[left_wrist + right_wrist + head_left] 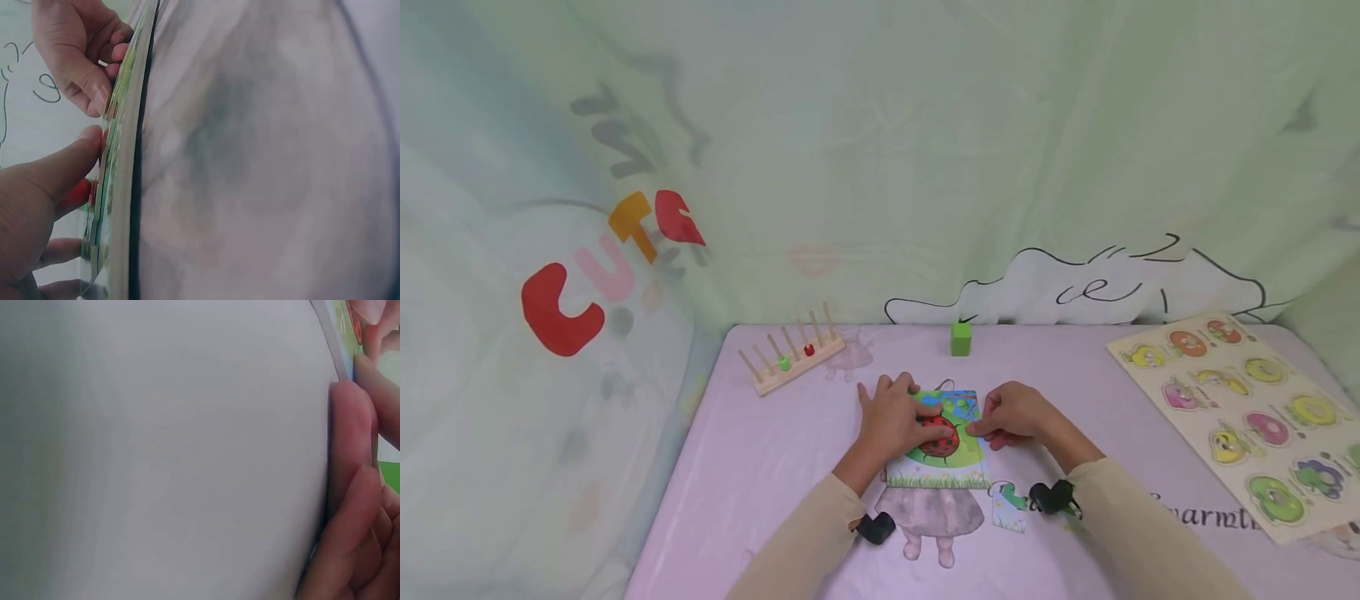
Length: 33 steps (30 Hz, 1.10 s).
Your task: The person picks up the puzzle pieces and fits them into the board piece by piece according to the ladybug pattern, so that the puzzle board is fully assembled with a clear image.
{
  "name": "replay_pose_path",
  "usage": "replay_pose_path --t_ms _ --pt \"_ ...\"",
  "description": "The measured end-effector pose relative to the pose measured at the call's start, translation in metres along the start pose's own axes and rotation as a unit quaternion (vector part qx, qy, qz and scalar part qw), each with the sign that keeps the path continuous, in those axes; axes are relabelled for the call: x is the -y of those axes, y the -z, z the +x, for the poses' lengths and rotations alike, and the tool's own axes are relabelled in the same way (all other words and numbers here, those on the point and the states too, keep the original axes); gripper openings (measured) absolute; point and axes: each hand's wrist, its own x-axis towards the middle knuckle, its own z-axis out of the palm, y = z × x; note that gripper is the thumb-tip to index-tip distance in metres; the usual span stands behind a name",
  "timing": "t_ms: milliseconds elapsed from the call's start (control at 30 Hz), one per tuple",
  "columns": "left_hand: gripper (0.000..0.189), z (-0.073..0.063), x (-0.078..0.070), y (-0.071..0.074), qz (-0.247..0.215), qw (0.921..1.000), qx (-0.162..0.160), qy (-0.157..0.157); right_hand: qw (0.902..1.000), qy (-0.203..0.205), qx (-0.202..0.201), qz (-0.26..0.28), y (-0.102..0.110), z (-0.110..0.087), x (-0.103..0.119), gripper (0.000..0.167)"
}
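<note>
A ladybug jigsaw puzzle (943, 477) lies flat on the table in the head view, its red spotted beetle partly covered by fingers. My left hand (891, 419) rests over its left side, thumb and forefinger extended across the ladybug (938, 450). At the right edge, my right hand (1017, 414) has its thumb on the picture and its other fingers curled against the side. In the left wrist view, the left hand (31, 206) presses a thumb on the puzzle, close to the right hand (78, 53). The right wrist view shows the right hand (353, 506) gripping the puzzle's edge.
A loose puzzle piece (1008, 508) lies below the puzzle's right corner. A wooden peg rack (801, 364) with green and red beads stands at the back left. A green block (961, 340) is at the back, and a fruit puzzle board (1217, 433) lies at right.
</note>
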Motion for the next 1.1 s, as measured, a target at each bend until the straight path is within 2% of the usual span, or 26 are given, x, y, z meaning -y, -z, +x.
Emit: replay_pose_path --t_ms 333,500,733,867,1000,1100 --pt "0.051 -0.002 -0.003 0.0 0.005 0.9999 -0.005 0.007 0.9999 -0.004 -0.008 -0.011 -0.002 -0.001 0.002 0.033" --pt "0.05 -0.002 -0.004 0.0 0.017 0.9998 -0.014 -0.001 0.9996 -0.001 -0.013 -0.024 -0.002 -0.003 0.005 0.032" --pt "0.049 -0.007 -0.002 0.001 0.015 0.9998 0.002 -0.01 0.9986 -0.008 -0.018 -0.049 -0.003 -0.004 0.007 0.034" --pt "0.044 -0.009 0.011 0.002 -0.002 0.9989 0.022 -0.042 0.9986 -0.012 -0.021 -0.048 -0.003 -0.005 0.009 0.034" --pt "0.034 -0.01 0.031 0.011 -0.041 0.9945 0.044 -0.085 0.9988 -0.018 -0.021 -0.04 -0.004 -0.006 0.01 0.033" --pt "0.027 -0.013 0.044 0.019 -0.053 0.9903 0.042 -0.121 0.9988 -0.023 -0.024 -0.035 -0.005 -0.008 0.011 0.033"
